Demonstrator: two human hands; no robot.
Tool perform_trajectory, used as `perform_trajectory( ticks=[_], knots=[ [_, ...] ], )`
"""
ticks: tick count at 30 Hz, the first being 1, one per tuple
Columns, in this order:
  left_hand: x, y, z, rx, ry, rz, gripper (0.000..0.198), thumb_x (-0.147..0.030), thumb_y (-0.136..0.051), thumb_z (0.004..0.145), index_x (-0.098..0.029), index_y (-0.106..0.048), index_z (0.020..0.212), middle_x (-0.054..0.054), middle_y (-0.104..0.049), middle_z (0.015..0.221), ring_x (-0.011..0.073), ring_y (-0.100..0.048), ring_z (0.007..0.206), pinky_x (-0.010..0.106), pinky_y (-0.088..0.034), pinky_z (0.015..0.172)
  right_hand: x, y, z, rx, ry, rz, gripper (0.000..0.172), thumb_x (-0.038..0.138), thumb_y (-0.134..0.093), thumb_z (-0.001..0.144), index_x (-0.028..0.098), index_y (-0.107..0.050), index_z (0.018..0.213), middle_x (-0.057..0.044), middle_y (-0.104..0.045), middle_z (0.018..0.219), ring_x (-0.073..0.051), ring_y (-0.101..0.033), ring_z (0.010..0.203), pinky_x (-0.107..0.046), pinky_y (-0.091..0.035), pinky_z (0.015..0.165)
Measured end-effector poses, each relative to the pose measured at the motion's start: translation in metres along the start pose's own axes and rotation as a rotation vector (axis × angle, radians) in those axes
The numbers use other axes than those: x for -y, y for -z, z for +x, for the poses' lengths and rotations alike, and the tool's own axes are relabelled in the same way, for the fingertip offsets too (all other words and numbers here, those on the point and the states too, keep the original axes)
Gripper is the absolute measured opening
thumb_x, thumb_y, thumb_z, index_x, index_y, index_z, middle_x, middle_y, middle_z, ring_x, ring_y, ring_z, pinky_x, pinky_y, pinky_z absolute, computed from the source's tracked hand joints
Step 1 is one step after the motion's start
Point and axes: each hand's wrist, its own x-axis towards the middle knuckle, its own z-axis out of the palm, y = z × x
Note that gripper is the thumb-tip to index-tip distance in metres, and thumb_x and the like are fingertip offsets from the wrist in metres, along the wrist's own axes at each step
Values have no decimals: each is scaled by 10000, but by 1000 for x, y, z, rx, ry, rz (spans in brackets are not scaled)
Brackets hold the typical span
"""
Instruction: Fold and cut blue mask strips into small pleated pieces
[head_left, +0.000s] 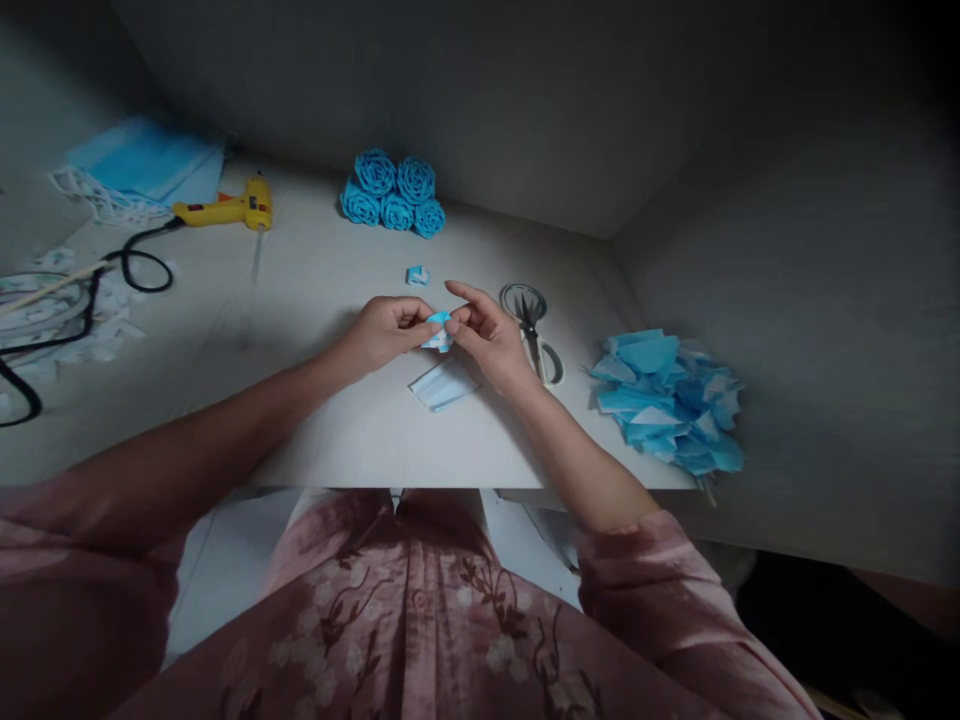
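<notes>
Between both hands, just above the table, is a small folded piece of blue and white material (437, 333). My left hand (384, 335) pinches its left side with thumb and forefinger. My right hand (489, 340) pinches the right side, its forefinger stretched out above. Below them on the table lies a flat pale blue and white rectangle (444, 385), partly shaded by my right hand. A second small folded blue and white piece (418, 275) sits just beyond my hands. Scissors with white handles (531, 338) lie to the right of my right hand.
Several rolled blue rosettes (397, 198) are stacked at the back. A yellow glue gun (232, 207) with a black cord lies at the left, near a stack of blue face masks (146, 165) and white scraps (105, 325). At the right edge is a heap of blue pieces (667, 400).
</notes>
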Motion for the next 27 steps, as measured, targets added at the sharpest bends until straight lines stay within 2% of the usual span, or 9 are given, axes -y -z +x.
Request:
perform_trajectory(
  ticks=[3, 6, 8, 13, 18, 23, 27],
  knots=[
    [1, 1, -1, 24, -3, -26, 295, -428, -792, 817, -183, -654, 728, -10, -597, 635, 99, -510, 582, 227, -403, 539, -3, 1, 2, -26, 1, 12, 652, 597, -865, 863, 277, -682, 1401, 26, -670, 838, -164, -620, 784, -337, -562, 789],
    [1, 3, -1, 32, 30, -116, 323, -495, -734, 890, -181, -686, 835, 14, -647, 688, 115, -567, 595, 238, -445, 547, -4, 3, 3, -68, 14, 39, 666, 603, -869, 855, 267, -680, 1398, 26, -685, 850, -166, -646, 815, -342, -571, 833],
    [2, 4, 0, 34, 58, -141, 294, -463, -765, 868, -179, -695, 889, 18, -672, 709, 118, -586, 601, 235, -446, 543, -3, 4, 3, -87, 16, 55, 660, 588, -885, 842, 260, -689, 1381, 25, -693, 859, -162, -652, 823, -340, -570, 852],
    [6, 5, 2, 59, 71, -93, 203, -299, -820, 746, -184, -653, 765, -11, -637, 641, 97, -547, 567, 216, -405, 524, -3, 3, 3, -126, -27, 39, 639, 623, -860, 845, 257, -710, 1347, 23, -683, 848, -166, -646, 816, -346, -569, 855],
    [5, 5, 2, 31, 84, -84, 185, -288, -799, 746, -189, -641, 746, -11, -635, 630, 94, -533, 558, 219, -395, 522, -3, 3, 4, -174, -59, 58, 617, 697, -759, 906, 243, -720, 1322, -11, -700, 909, -168, -652, 844, -347, -570, 850],
    [2, 5, 1, 64, 83, -44, 190, -291, -802, 764, -192, -642, 742, -26, -604, 599, 86, -502, 533, 219, -364, 506, -2, 3, 4, -97, -53, 30, 637, 558, -885, 837, 265, -697, 1371, 17, -678, 880, -165, -652, 847, -329, -573, 835],
    [3, 5, 1, 63, 87, -56, 193, -313, -813, 775, -192, -663, 776, -26, -611, 623, 86, -504, 541, 218, -361, 503, -4, 3, 5, -92, -30, 57, 617, 533, -897, 841, 262, -704, 1361, 36, -678, 838, -155, -653, 814, -326, -578, 840]
  ],
)
